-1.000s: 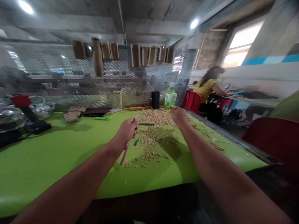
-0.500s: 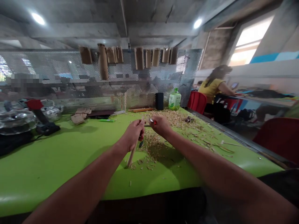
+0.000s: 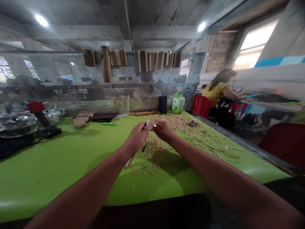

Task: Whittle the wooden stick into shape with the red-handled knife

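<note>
My left hand (image 3: 138, 136) is wrapped round a pale wooden stick (image 3: 129, 161), whose upper end shows above the fingers and whose lower end slants down to the left over the green table (image 3: 71, 165). My right hand (image 3: 164, 130) is closed round a small knife (image 3: 155, 125) with a red part and a shiny blade. The blade is close to the stick's upper end; whether they touch is too small to tell. Beneath both hands lies a heap of wood shavings (image 3: 158, 152), with a small dark object (image 3: 144, 148) beside it.
Behind stand a green bottle (image 3: 178, 103), a black box (image 3: 163, 105) and a perforated metal screen (image 3: 133, 86). Left are a red-and-black tool (image 3: 38, 111) and shiny metal kettles (image 3: 17, 124). A green marker (image 3: 109, 123) lies rear left. A person in yellow (image 3: 215, 90) sits at right.
The stick has tilted more, its lower end moving left and up and its top moving right. My left hand has shifted slightly right, closer to my right hand and the knife.
</note>
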The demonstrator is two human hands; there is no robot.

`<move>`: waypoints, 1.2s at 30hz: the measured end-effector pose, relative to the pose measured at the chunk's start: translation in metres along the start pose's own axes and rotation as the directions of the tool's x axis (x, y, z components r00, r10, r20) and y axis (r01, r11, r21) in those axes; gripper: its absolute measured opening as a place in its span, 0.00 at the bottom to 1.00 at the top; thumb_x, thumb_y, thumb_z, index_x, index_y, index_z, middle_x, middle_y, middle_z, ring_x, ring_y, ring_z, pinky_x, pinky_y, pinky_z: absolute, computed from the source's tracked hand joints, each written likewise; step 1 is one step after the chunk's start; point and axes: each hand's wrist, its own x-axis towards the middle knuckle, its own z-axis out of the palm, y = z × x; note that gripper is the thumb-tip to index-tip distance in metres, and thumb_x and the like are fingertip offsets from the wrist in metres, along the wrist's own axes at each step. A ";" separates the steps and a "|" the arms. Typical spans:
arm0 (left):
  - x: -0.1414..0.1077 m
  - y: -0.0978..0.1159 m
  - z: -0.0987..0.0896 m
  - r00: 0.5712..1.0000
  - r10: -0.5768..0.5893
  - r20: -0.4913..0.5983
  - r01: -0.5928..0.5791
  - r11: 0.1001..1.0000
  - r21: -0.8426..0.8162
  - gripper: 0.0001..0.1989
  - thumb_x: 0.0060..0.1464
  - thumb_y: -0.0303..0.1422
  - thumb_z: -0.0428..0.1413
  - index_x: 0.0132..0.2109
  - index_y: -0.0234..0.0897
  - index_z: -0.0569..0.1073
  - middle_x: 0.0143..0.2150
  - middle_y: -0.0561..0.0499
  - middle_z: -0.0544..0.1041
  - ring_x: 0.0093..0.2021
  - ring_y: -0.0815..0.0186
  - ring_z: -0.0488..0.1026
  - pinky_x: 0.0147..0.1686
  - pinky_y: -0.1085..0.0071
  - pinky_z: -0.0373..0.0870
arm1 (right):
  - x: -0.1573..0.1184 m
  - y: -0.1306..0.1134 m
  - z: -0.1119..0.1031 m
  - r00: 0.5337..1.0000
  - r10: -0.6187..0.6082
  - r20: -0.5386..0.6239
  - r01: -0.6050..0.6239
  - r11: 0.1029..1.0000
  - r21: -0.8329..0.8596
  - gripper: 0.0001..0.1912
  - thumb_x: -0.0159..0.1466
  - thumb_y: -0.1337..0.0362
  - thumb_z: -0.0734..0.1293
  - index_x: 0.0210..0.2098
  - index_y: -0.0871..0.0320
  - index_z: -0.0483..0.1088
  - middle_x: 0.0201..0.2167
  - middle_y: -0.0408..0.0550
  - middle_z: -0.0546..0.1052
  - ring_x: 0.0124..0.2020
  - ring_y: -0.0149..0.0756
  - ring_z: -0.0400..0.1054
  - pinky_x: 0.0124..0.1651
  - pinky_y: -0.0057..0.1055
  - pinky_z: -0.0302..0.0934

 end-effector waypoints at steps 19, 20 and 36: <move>0.002 0.000 -0.008 0.974 0.226 -0.016 -0.209 0.926 0.315 0.11 0.63 0.39 0.50 0.40 0.36 0.71 0.30 0.53 0.69 0.31 0.68 0.62 0.32 0.72 0.58 | -0.003 -0.006 -0.005 0.999 -0.029 0.017 0.029 0.999 -0.021 0.16 0.62 0.60 0.60 0.19 0.56 0.59 0.18 0.40 0.61 0.23 0.29 0.52 0.28 0.28 0.43; 0.002 -0.001 -0.009 0.971 0.238 -0.015 -0.218 0.913 0.346 0.11 0.64 0.39 0.50 0.39 0.36 0.71 0.30 0.53 0.69 0.31 0.68 0.63 0.32 0.72 0.57 | -0.003 -0.007 -0.005 0.999 -0.026 0.031 0.027 0.999 -0.028 0.16 0.62 0.60 0.60 0.19 0.56 0.59 0.18 0.40 0.61 0.23 0.29 0.52 0.28 0.28 0.42; -0.005 0.009 0.018 0.986 -0.027 -0.163 0.055 0.984 0.170 0.13 0.63 0.36 0.50 0.30 0.37 0.65 0.24 0.57 0.61 0.25 0.70 0.55 0.26 0.73 0.49 | 0.006 -0.011 -0.020 0.998 0.057 -0.033 -0.066 0.866 -0.496 0.14 0.66 0.63 0.60 0.37 0.60 0.77 0.34 0.57 0.80 0.34 0.40 0.71 0.33 0.31 0.50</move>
